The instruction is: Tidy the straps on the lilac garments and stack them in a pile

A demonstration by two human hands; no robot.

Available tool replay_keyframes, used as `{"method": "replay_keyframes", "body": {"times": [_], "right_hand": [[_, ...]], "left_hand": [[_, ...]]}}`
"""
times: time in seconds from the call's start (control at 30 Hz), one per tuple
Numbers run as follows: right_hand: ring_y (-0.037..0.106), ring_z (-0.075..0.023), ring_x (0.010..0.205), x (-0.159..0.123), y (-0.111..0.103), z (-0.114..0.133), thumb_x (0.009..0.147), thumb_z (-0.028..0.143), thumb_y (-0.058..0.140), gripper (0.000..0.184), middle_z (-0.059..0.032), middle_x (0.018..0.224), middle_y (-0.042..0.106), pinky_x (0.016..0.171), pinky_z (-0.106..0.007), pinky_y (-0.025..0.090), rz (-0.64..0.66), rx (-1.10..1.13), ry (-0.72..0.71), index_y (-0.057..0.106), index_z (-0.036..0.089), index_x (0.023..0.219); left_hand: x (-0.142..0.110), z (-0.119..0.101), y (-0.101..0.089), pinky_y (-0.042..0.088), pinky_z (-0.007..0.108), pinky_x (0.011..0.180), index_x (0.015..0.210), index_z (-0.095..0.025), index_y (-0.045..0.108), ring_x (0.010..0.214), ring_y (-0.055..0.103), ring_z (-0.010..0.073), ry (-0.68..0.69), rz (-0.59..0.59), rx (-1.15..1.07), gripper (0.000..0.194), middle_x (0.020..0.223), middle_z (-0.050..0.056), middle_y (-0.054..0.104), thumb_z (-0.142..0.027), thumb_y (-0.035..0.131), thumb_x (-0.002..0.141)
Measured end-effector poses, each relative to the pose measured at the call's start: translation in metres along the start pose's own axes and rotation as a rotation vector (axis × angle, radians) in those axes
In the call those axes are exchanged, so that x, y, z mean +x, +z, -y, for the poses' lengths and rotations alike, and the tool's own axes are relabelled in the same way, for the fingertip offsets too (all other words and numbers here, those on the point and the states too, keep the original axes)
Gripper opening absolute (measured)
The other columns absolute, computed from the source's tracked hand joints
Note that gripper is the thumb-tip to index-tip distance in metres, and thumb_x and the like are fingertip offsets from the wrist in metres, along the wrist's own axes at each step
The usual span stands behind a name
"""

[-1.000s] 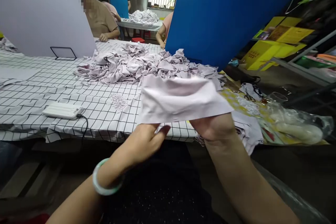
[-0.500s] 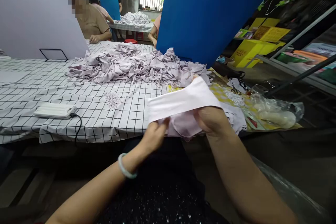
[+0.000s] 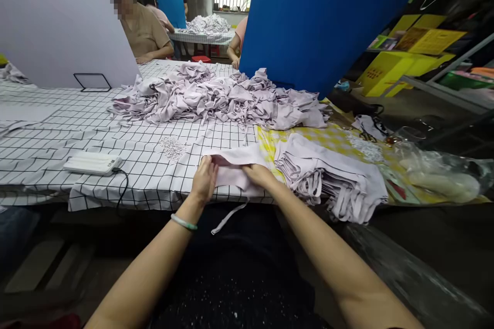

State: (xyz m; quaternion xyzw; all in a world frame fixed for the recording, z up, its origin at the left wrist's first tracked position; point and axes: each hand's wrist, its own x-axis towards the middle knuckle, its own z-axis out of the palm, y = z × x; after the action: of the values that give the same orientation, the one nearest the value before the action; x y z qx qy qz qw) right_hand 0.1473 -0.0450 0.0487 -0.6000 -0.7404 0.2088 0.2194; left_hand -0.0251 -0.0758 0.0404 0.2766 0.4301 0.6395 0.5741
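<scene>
A pale lilac strappy garment (image 3: 233, 177) is stretched between my hands at the table's near edge. Its thin strap (image 3: 229, 217) hangs below the edge, with a small fitting at the end. My left hand (image 3: 205, 180) grips the garment's left end, thumb inside the opening. On the other side, my right hand (image 3: 259, 176) has its fingers tucked into the opening, partly hidden by cloth. Close by on the right lies a neat stack of similar lilac garments (image 3: 332, 169), straps dangling over the edge. Behind my hands is a loose heap of lilac garments (image 3: 216, 95).
A white power bank (image 3: 92, 163) with a black cable and a scatter of small white bits (image 3: 172, 148) lie on the checked tablecloth (image 3: 150, 185). Tall white (image 3: 65, 20) and blue (image 3: 293, 20) panels stand behind. A co-worker (image 3: 146, 31) sits across the table.
My hands have lowered the garment from above the table to its near edge. The strap now hangs free, and the stack on the right shows fully.
</scene>
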Motion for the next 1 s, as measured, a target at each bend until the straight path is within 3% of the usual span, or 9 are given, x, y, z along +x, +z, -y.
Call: {"method": "replay_keyframes", "body": {"times": [0.13,0.3,0.47,0.57,0.67,0.77,0.87,0.93,1.0], "right_hand": [[0.065,-0.0283,0.115,-0.009,0.025,-0.013,0.098,0.032,0.045,0.034,-0.0158,0.117,0.072,0.101,-0.039,0.048,0.069,-0.03,0.086,0.066,0.014,0.119],[0.048,-0.0317,0.137,-0.021,0.028,-0.024,0.097,0.031,0.044,0.046,-0.0185,0.142,0.058,0.114,-0.046,0.037,0.04,-0.078,0.148,0.056,0.012,0.137],[0.055,-0.0333,0.13,-0.031,0.026,-0.024,0.095,0.035,0.048,0.039,-0.0141,0.128,0.068,0.11,-0.047,0.041,0.13,-0.064,0.118,0.065,0.02,0.128],[0.059,-0.033,0.125,-0.035,0.019,-0.022,0.099,0.039,0.039,0.04,-0.0146,0.121,0.071,0.107,-0.048,0.042,0.211,0.024,0.12,0.069,0.02,0.118],[0.06,-0.0344,0.122,-0.045,0.003,-0.02,0.1,0.039,0.037,0.042,-0.0173,0.124,0.069,0.104,-0.05,0.044,0.236,0.06,0.144,0.068,0.017,0.117],[0.065,-0.0318,0.11,-0.061,-0.025,-0.017,0.097,0.035,0.043,0.031,-0.0135,0.112,0.073,0.095,-0.045,0.048,0.306,0.053,0.079,0.069,0.021,0.108],[0.068,-0.0257,0.087,-0.064,-0.058,-0.013,0.096,0.038,0.047,0.026,-0.0064,0.092,0.074,0.079,-0.037,0.051,0.351,0.068,0.047,0.069,0.025,0.09],[0.065,-0.0233,0.073,-0.05,-0.07,-0.014,0.096,0.041,0.045,0.031,-0.0042,0.079,0.071,0.069,-0.035,0.047,0.227,0.02,0.14,0.065,0.025,0.08],[0.063,-0.0236,0.072,-0.026,-0.066,-0.019,0.095,0.036,0.047,0.026,-0.0057,0.078,0.069,0.068,-0.035,0.045,0.01,-0.092,0.258,0.063,0.023,0.08]], "left_hand": [[-0.005,0.004,-0.015,0.03,0.033,0.122,0.153,-0.032,0.031,0.149,0.031,0.0168,-0.033,0.053,-0.067,0.057,0.165,0.002,0.028,-0.033,0.047,0.098],[-0.032,0.01,-0.049,0.021,0.038,0.125,0.159,-0.031,0.015,0.154,0.008,0.0206,0.021,0.052,0.317,0.07,0.169,0.0,0.005,-0.043,0.047,0.099],[-0.056,0.001,-0.063,0.03,0.041,0.123,0.157,-0.028,0.026,0.151,0.023,0.0236,-0.068,0.102,0.415,0.062,0.166,0.005,0.023,-0.048,0.04,0.1],[-0.067,-0.02,-0.07,0.039,0.044,0.118,0.152,-0.028,0.04,0.147,0.035,0.0271,-0.15,0.111,0.414,0.059,0.161,0.008,0.035,-0.047,0.049,0.097],[-0.071,-0.045,-0.083,0.049,0.047,0.108,0.135,-0.028,0.061,0.14,0.047,0.0322,-0.165,0.175,0.668,0.051,0.151,0.01,0.051,-0.051,0.061,0.089],[-0.055,-0.064,-0.09,0.057,0.043,0.09,0.099,-0.024,0.075,0.108,0.068,0.0301,0.012,0.217,1.041,0.033,0.115,0.01,0.073,-0.051,0.061,0.088],[-0.014,-0.068,-0.08,0.054,0.042,0.079,0.081,-0.02,0.068,0.086,0.066,0.0267,0.302,0.07,1.388,0.031,0.089,0.009,0.071,-0.044,0.052,0.092],[0.02,-0.061,-0.068,0.05,0.049,0.084,0.082,-0.018,0.067,0.097,0.06,0.0332,0.411,-0.039,1.61,0.03,0.094,0.014,0.068,-0.043,0.052,0.091],[0.05,-0.051,-0.056,0.045,0.056,0.09,0.083,-0.017,0.066,0.106,0.055,0.0385,0.368,-0.029,1.764,0.029,0.102,0.018,0.066,-0.043,0.056,0.089]]}}
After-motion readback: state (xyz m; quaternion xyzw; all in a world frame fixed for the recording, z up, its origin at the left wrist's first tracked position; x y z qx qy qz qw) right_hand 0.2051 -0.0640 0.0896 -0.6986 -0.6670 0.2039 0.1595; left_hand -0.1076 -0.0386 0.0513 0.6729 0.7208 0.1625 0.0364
